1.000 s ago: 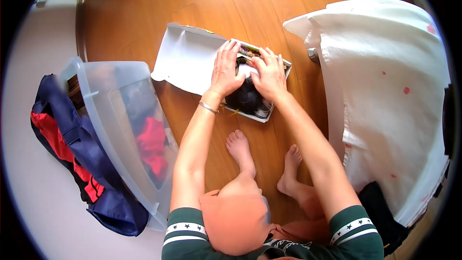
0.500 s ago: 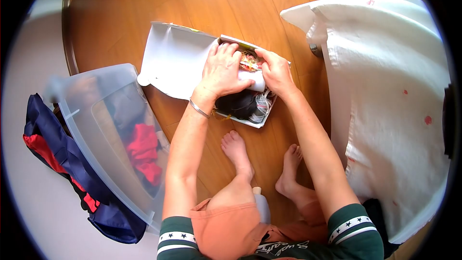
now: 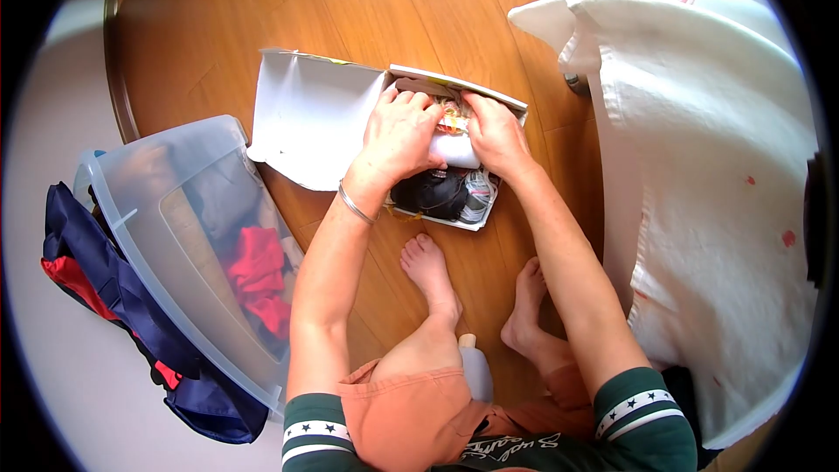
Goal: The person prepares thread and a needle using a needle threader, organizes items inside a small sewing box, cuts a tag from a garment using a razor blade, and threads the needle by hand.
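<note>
A white cardboard box [image 3: 477,226] lies on the floor in front of my feet, its lid [image 3: 306,118] folded out to the left. My left hand [image 3: 402,135] reaches into it, fingers bent toward the far wall and thumb against a white roll [image 3: 456,150]. On the roll's other side, my right hand [image 3: 496,135] has its fingers curled down; the fingertips are partly hidden. Between the hands shows a tangle of yellow and red threads [image 3: 452,115]. Nearer to me in the box are a black bundle [image 3: 434,195] and a grey ball of yarn [image 3: 476,194].
At the left stands a translucent plastic bin [image 3: 166,218] with red cloth [image 3: 258,262] inside, beside a navy and red bag [image 3: 114,284]. A white cloth [image 3: 699,166] drapes over something at the right. Wooden floor [image 3: 350,0] surrounds the box.
Both hands have stayed at the white roll with small finger shifts. The black bundle and grey yarn look slightly rearranged, and the view has shifted a little.
</note>
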Tool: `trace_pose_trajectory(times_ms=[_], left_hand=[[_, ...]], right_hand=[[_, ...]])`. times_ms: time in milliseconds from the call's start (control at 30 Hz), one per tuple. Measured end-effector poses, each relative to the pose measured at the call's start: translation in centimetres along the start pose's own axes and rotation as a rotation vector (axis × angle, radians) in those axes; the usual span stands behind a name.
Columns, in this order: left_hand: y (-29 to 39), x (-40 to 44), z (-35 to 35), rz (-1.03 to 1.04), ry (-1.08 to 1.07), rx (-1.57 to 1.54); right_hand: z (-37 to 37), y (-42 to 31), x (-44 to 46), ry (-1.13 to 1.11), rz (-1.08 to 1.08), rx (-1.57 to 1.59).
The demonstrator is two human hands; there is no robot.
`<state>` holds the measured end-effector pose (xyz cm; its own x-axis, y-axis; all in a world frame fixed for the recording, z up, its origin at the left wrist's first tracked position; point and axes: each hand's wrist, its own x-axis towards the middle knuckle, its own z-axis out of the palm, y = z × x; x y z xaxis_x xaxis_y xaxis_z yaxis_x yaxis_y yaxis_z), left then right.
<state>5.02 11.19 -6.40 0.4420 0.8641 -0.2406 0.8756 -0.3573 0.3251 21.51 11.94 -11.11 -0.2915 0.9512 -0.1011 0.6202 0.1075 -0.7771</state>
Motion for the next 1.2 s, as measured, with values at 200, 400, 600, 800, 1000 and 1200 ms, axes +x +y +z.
trace_pose_trajectory(times_ms=[200,400,600,800,1000,1200], left_hand=[[-0.6,1.2,0.2,0.069,-0.035,0.030],[-1.4,1.9,-0.4,0.003,-0.223,-0.085],[-1.4,1.7,-0.4,-0.027,-0.239,-0.110],[-1.2,1.1,0.3,0.003,-0.165,-0.098],[-0.1,0.2,-0.4,-0.052,0.054,0.056],[1.7,-2.1,-2.5,-0.137,0.217,0.067]], right_hand=[[-1.2,-1.1,0.5,-0.237,0.128,-0.169],[-0.8,-0.9,-0.1,-0.247,0.090,-0.195],[-0.3,-1.5,-1.2,-0.159,0.045,-0.280],[0.1,-0.9,-1.2,-0.126,0.035,-0.212],[-1.5,-4.1,-1.7,-0.052,0.039,-0.209],[-4.8,-7.2,-3.8,0.028,-0.008,-0.222]])
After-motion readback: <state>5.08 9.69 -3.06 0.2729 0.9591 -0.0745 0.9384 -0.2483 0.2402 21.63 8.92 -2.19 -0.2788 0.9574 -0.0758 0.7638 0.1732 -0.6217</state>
